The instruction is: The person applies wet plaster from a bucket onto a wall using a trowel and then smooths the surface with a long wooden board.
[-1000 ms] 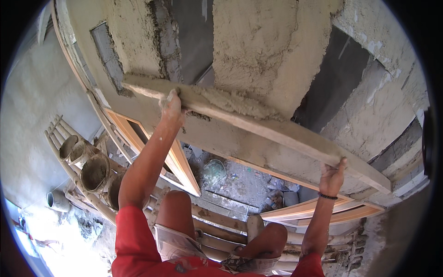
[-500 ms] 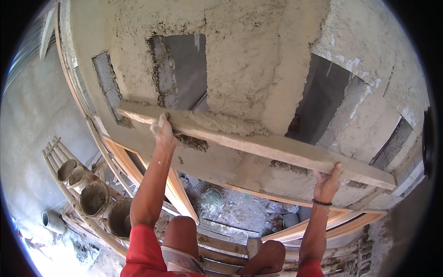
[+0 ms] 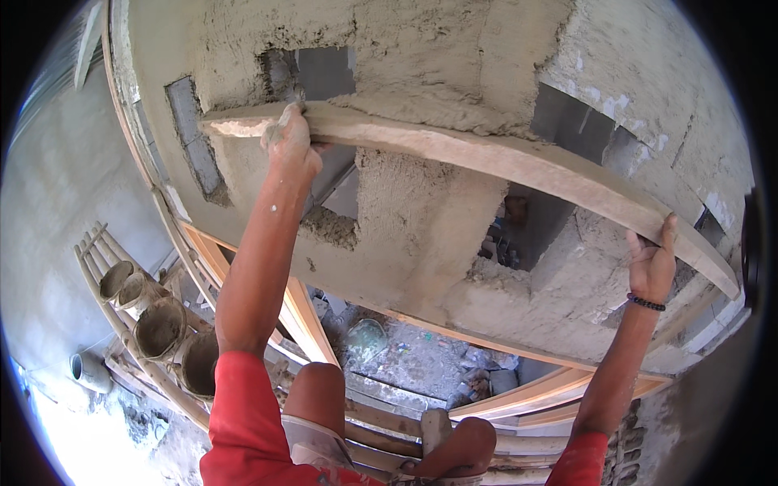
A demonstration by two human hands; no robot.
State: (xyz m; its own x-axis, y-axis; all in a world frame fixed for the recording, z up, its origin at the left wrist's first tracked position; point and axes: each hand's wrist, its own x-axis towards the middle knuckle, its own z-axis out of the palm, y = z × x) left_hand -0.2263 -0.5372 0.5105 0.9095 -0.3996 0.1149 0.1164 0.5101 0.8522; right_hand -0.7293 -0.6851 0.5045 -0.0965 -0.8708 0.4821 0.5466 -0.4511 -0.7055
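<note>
A long wooden straightedge board, smeared with grey mortar, lies across a freshly plastered wall. My left hand grips the board near its left end. My right hand, with a dark bead bracelet at the wrist, holds the board from below near its right end. Wet plaster is heaped along the board's upper edge. Bare grey blocks show through gaps in the plaster above and below the board.
I stand on a wooden scaffold high above rubble-strewn ground. Several mortar-caked buckets sit on a wooden rack at the lower left. My knee and foot rest on planks below.
Both hands have drawn the board upward along the wall, scraping plaster with it. More of the lower wall and a block gap under the board now show.
</note>
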